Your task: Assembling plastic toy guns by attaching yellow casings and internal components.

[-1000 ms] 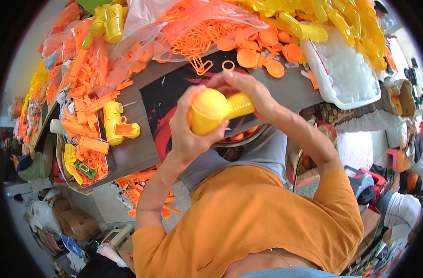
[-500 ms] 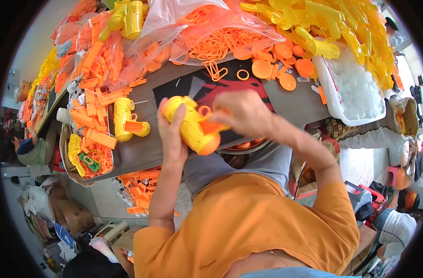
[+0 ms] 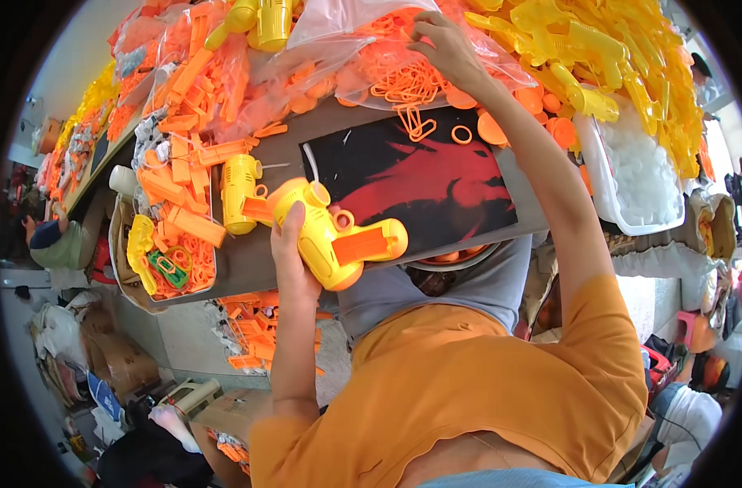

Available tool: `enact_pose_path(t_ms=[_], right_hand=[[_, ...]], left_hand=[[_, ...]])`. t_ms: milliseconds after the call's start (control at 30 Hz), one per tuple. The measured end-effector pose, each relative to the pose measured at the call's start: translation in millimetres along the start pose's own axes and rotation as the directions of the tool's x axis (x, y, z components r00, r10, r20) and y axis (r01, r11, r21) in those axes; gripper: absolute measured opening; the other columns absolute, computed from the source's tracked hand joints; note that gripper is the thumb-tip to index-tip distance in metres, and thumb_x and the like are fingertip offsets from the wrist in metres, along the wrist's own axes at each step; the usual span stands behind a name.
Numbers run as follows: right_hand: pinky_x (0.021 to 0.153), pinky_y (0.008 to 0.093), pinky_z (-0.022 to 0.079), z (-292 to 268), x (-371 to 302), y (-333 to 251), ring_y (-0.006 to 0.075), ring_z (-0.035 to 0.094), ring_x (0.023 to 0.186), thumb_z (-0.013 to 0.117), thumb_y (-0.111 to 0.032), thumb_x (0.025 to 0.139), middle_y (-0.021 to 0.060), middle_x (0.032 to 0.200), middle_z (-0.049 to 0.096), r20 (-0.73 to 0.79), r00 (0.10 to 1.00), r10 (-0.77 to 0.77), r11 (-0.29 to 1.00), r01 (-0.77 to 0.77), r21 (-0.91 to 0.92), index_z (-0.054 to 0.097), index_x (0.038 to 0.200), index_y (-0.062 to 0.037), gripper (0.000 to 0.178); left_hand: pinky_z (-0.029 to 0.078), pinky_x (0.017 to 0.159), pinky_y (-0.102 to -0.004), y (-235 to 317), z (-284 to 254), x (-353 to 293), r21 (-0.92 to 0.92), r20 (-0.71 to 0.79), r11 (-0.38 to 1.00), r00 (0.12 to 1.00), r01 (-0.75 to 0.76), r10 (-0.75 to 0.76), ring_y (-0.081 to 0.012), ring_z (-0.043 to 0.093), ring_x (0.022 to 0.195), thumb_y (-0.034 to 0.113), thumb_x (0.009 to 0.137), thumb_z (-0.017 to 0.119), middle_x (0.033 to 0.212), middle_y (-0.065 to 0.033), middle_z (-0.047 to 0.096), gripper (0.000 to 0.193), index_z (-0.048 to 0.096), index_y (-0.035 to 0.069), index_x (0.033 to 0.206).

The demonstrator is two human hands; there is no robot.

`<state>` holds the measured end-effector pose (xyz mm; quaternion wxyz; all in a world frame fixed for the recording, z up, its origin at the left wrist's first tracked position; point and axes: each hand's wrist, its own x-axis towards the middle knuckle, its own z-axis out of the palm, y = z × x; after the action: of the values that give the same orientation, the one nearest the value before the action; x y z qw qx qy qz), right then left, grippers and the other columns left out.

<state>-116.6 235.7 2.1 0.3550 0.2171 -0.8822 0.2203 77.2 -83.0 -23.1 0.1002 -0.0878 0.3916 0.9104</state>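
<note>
My left hand (image 3: pixel 296 259) is closed around a yellow toy gun (image 3: pixel 312 244) above the near part of the table. The toy has a round barrel end, an orange trigger ring and an orange piece (image 3: pixel 361 244) lying along its grip. Stretched far across the table, my right hand (image 3: pixel 446 50) is over a clear plastic bag (image 3: pixel 351 65) of orange parts. Its fingers are bent and apart, with nothing visible in them. Below that hand lie orange clip-shaped loops (image 3: pixel 412 89). Another yellow toy gun (image 3: pixel 241 193) rests on the table left of the held one.
A black mat with a red design (image 3: pixel 436 183) covers the table's middle. At left stands a box of orange parts (image 3: pixel 176 281). Yellow toy shells (image 3: pixel 578 49) are heaped at the far right, beside a white tub (image 3: pixel 631 224) of translucent pieces. An orange ring (image 3: pixel 461 134) lies near the mat.
My right hand has left the toy gun and reached far forward over the bag. The orange piece at the grip, earlier by my right fingers, now shows uncovered. My left hand keeps its hold.
</note>
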Motion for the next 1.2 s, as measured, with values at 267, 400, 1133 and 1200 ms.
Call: enact_pose_path(t_ms=[267,400,1133,1200], right_hand=[[0.078,0.0277,0.05,-69.0,-107.4,-105.7,0.0129,0.061,0.089,0.075,-0.003,0.076,0.0055,0.099,0.064,0.499,0.789,0.359,0.711,-0.577,0.401,0.053,0.107,-0.0018,0.038],[0.081,0.029,0.052,-81.2,-127.1,-117.1,0.0149,0.062,0.089,0.076,0.0,0.073,0.0093,0.101,0.063,0.369,0.819,0.439,0.603,-0.573,0.555,0.044,0.119,-0.0033,0.055],[0.059,0.0157,0.035,-91.3,-140.4,-114.3,-0.0002,0.045,0.067,0.059,-0.023,0.096,-0.004,0.085,0.058,0.612,0.721,0.325,0.092,-0.668,0.738,0.053,0.096,-0.0065,0.018],[0.061,0.0159,0.037,-79.2,-148.4,-110.3,0.0004,0.046,0.069,0.061,-0.022,0.096,-0.0038,0.084,0.057,0.611,0.696,0.378,-0.025,-0.652,0.758,0.054,0.097,-0.0052,0.018]], left_hand=[[0.056,0.079,-0.0343,-12.3,77.2,24.1,0.311,0.226,0.917,0.956,-0.251,0.185,-0.021,0.065,0.09,0.008,0.08,0.074,0.109,-0.0117,0.06,0.057,0.044,0.005,0.128],[0.054,0.082,-0.0288,-26.3,100.3,23.6,0.492,0.371,0.793,0.91,-0.361,0.184,-0.0158,0.063,0.094,0.007,0.077,0.077,0.111,-0.0102,0.06,0.061,0.045,0.003,0.128],[0.046,0.095,-0.0305,-48.2,81.3,51.7,0.495,0.511,0.831,0.858,-0.252,-0.044,-0.0157,0.06,0.106,0.011,0.083,0.074,0.117,-0.0079,0.062,0.054,0.049,0.0,0.129],[0.044,0.097,-0.031,-52.5,81.0,53.8,0.487,0.524,0.839,0.849,-0.242,-0.06,-0.0163,0.058,0.109,0.012,0.085,0.073,0.12,-0.0085,0.06,0.057,0.046,0.0,0.133]])
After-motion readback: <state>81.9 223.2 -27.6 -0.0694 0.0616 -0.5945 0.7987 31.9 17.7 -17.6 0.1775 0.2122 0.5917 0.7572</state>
